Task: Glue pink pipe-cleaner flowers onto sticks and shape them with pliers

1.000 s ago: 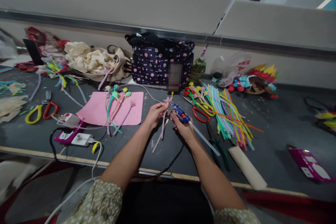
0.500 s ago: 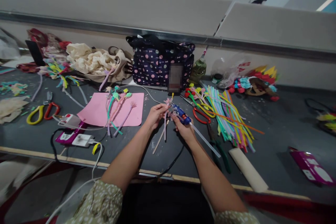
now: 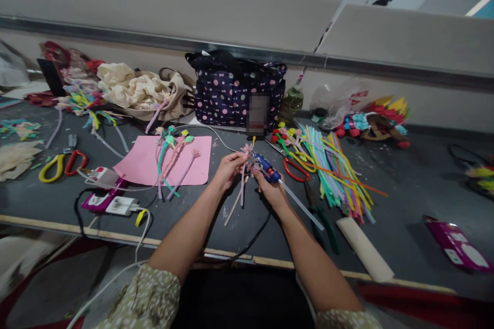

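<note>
My left hand [image 3: 230, 167] is closed, its fingertips pinching a pale pink-lilac fuzzy flower [image 3: 246, 149] with a thin stem [image 3: 243, 190] hanging down. Beside it, my right hand [image 3: 272, 190] is wrapped round a blue glue gun [image 3: 266, 165], though most of its fingers are hidden. The gun's front end points up and left, close to the flower, and a long clear glue stick [image 3: 301, 205] sticks out of its back. Small pinkish bits between the hands are too blurred to make out. A pale thin stick [image 3: 235, 205] lies beneath the left hand.
Pink paper [image 3: 139, 159] with fuzzy flowers lies left, near scissors [image 3: 57, 167] and a plugged power strip [image 3: 102, 200]. Right are red-handled scissors [image 3: 295, 170], pipe cleaners [image 3: 335, 169], green-handled pliers [image 3: 328, 231] and a beige roll [image 3: 365, 249]. A dotted bag [image 3: 219, 90] stands behind.
Almost nothing differs. Both hands, the glue gun and the flower keep practically the same place.
</note>
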`<state>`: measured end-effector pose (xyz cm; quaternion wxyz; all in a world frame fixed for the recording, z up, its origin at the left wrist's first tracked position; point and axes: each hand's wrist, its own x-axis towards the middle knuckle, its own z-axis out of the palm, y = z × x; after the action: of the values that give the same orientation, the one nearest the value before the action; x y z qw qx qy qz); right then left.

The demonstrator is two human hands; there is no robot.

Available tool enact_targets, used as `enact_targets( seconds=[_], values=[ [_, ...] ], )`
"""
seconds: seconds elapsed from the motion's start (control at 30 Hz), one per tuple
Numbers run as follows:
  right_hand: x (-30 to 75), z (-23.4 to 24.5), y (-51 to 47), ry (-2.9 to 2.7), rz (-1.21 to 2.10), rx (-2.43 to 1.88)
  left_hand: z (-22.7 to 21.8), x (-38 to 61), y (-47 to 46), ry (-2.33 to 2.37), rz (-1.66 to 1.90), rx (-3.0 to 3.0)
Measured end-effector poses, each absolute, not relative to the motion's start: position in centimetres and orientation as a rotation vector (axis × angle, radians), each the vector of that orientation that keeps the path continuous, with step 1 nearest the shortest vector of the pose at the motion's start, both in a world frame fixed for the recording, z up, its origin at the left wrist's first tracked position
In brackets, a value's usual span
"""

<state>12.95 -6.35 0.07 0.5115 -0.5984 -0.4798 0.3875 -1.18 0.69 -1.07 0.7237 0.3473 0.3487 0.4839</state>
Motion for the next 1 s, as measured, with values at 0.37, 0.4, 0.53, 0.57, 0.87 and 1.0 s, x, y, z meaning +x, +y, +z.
enact_targets(
  seconds=[0.37,0.4,0.53,0.57,0.87,1.0],
  values=[
    [12.94,0.17,-6.34,-1.162,0.921,-1.447,-0.92,-1.18,0.65,0.770,1.074,0.766],
    [12.93,0.16,-6.34,-1.164,0.923,-1.451,-0.97,-1.19,0.67,0.770,1.076,0.767],
    [12.92,0.09,-6.38,-1.181,0.929,-1.452,-1.10,-1.21,0.74,0.767,1.081,0.777],
    [12.91,0.07,-6.39,-1.185,0.926,-1.447,-1.09,-1.22,0.74,0.764,1.084,0.777],
    [12.88,-0.15,-6.42,-1.228,0.897,-1.443,-0.70,-1.15,0.65,0.791,1.127,0.786],
    [12.84,-0.20,-6.42,-1.218,0.895,-1.439,-0.76,-1.20,0.70,0.807,1.154,0.789]
  ],
)
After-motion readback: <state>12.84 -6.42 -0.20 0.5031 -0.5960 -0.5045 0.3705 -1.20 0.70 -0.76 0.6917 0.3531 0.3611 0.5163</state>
